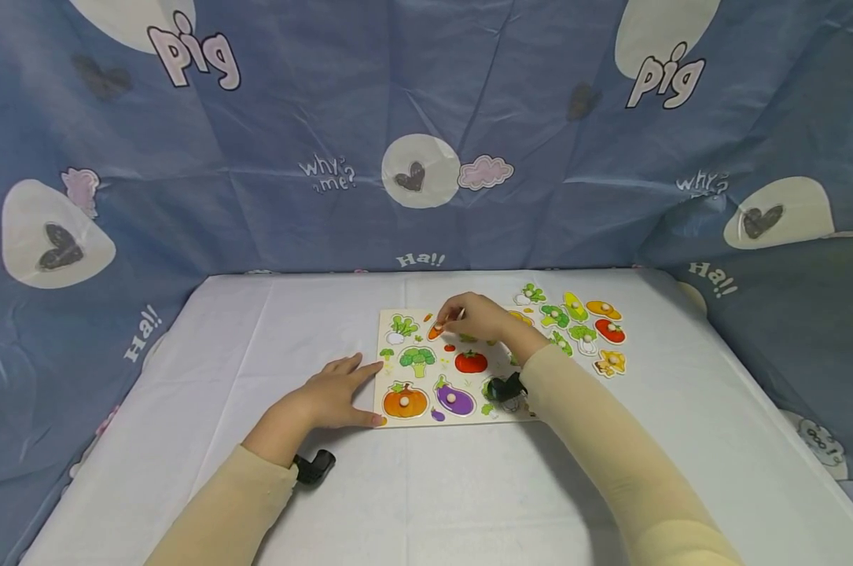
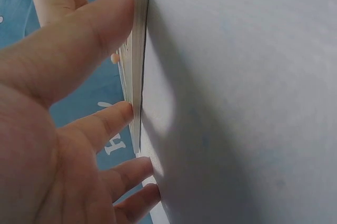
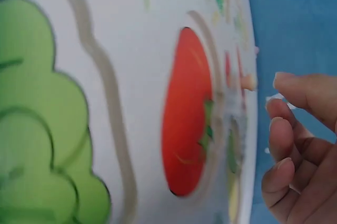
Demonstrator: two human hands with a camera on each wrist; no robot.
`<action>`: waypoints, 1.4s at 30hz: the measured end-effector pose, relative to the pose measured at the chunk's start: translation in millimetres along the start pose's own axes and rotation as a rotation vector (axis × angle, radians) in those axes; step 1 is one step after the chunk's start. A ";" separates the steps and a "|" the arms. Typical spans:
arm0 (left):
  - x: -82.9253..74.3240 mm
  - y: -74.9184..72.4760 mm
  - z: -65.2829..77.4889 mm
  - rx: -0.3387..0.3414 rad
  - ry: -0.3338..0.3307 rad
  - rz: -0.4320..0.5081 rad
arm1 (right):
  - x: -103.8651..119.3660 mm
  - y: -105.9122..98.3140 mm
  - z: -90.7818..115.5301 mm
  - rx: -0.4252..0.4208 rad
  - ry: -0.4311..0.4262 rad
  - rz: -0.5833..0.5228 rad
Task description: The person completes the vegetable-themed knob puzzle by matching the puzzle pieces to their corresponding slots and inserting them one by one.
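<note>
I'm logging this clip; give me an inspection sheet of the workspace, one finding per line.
Surface: white tablecloth, with some creases.
Job's things: vegetable puzzle board; pumpkin piece and eggplant piece in its near row; carrot piece by the right hand; loose vegetable pieces bunched at the right.
Clutter: nothing seen.
Grippers: left hand spread at the board's left edge, thumb on it; right hand over the board, with a gap between its fingertips and a knob in the right wrist view.
Cables: nothing seen.
Surroundings: blue printed curtain behind and at both sides.
</note>
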State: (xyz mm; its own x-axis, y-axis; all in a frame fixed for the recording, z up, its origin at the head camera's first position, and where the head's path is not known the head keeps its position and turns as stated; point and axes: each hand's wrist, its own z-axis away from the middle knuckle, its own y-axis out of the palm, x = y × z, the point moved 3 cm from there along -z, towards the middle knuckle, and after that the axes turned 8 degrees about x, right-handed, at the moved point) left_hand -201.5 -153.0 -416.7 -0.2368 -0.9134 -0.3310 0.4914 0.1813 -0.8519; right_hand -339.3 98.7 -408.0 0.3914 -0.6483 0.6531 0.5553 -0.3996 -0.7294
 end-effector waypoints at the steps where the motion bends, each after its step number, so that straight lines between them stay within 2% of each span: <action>1: 0.1 -0.1 0.1 0.000 0.000 -0.001 | 0.6 -1.7 2.6 0.000 -0.003 0.004; 8: 0.8 -0.6 1.8 0.001 -0.003 0.001 | 2.9 -9.4 18.1 0.011 0.032 -0.011; 18: 1.4 0.0 1.5 -0.001 -0.003 -0.002 | 0.6 -20.3 44.8 0.016 0.015 -0.033; 26: 1.2 -0.8 1.6 -0.001 0.001 -0.001 | -2.9 -28.9 74.1 -0.011 0.006 0.025; 30: 1.5 -0.4 1.3 0.001 0.002 -0.001 | -5.0 -32.8 89.0 -0.017 0.033 0.033; 35: 1.8 0.2 0.8 0.003 -0.003 0.003 | -13.2 -36.9 103.8 -0.028 0.060 0.053; 42: 1.1 1.0 -0.1 0.006 -0.005 0.002 | -35.3 -41.1 124.4 -0.039 0.049 -0.003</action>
State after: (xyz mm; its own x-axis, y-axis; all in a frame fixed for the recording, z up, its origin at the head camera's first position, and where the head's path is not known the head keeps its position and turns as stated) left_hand -201.4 -153.8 -418.0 -0.2313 -0.9150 -0.3306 0.4966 0.1812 -0.8489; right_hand -284.7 218.7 -375.8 0.3531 -0.6775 0.6451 0.5268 -0.4259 -0.7356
